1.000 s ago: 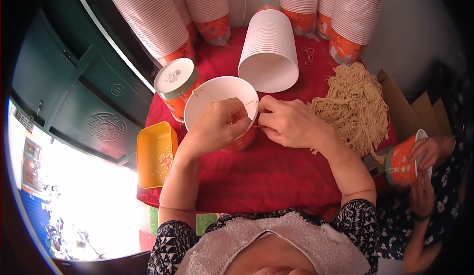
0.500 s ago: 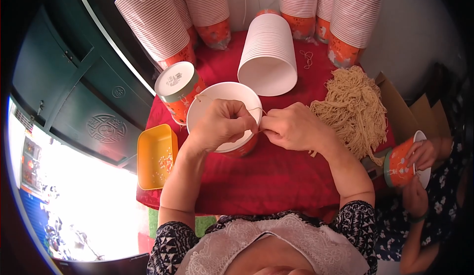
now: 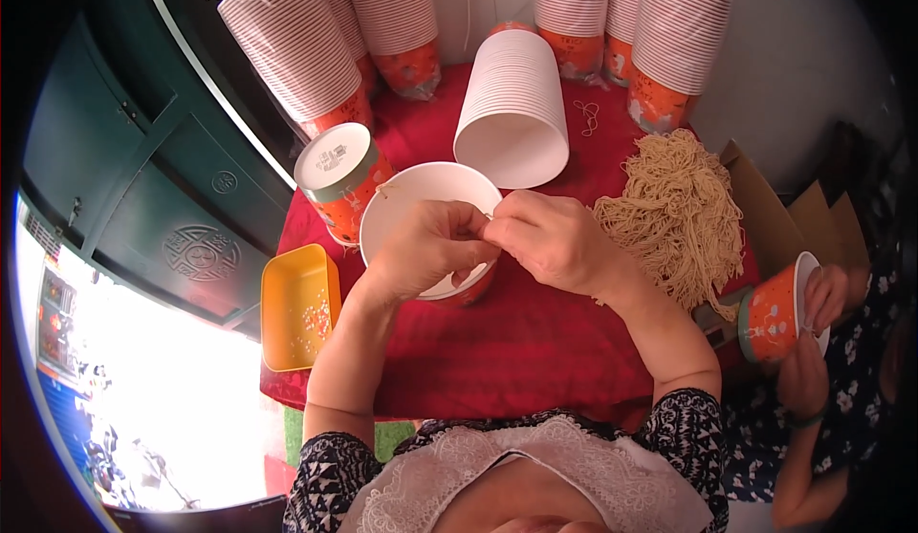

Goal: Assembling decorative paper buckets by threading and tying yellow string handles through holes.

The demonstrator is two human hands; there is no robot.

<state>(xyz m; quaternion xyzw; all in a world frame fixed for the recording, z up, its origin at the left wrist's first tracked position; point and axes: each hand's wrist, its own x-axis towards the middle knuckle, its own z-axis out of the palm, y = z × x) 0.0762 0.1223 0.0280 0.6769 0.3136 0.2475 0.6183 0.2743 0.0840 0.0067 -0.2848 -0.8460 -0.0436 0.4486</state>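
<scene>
A large paper tub point(image 3: 435, 179), white inside and orange outside, stands open-side up on the red cloth. Over its right rim, my left hand point(image 3: 428, 249) pinches a thin beige cord that is mostly hidden by the fingers. My right hand point(image 3: 557, 241) meets it fingertip to fingertip, closed on the same cord. A short bit of cord shows at the tub's left rim. To the right lies a heap of beige cords point(image 3: 674, 217). An upside-down orange tub point(image 3: 344, 174) with a green band and white base stands at the left.
A yellow tray point(image 3: 271, 313) with small pale and reddish beads sits at the left edge. Behind are a lying stack of white tubs point(image 3: 512, 103) and tall wrapped tub stacks point(image 3: 287, 41). At right, another person's hands hold an orange tub point(image 3: 770, 313) beside a cardboard box point(image 3: 813, 213).
My right hand has shifted slightly left and up, and its fingers now overlap my left fingertips. The cord stretch between them no longer shows. The view has shifted slightly.
</scene>
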